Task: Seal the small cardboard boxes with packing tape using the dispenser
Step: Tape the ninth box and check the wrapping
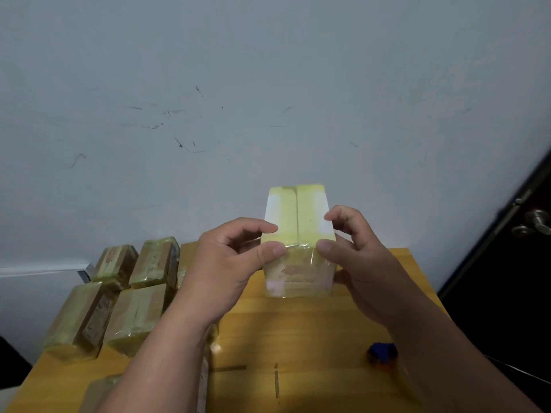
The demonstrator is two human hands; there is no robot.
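You've got the box (299, 242) lifted off the worktop (298, 338), left hand (235, 263) and right hand (360, 263) each pinching a side. Thumbs sit on the taped edge, likely pressing the tape down.

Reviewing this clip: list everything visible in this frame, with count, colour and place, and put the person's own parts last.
held box: 1, pale yellow with glossy tape, lifted above the table at centre, gripped from both sides.
taped boxes: at least 4, brown under yellowish tape, grouped at the table's left; another partly visible at the bottom edge.
blue object: 1, dark blue, on the table at lower right; too blurred to identify.
table: 1, yellow wood, lower half of the view.
wall: 1, grey-white with dark scuffs, behind the table.
door: 1, dark, with a metal handle, far right.
left hand: 1, thumb and fingers pinching the box's left side.
right hand: 1, thumb and fingers pinching the box's right side.
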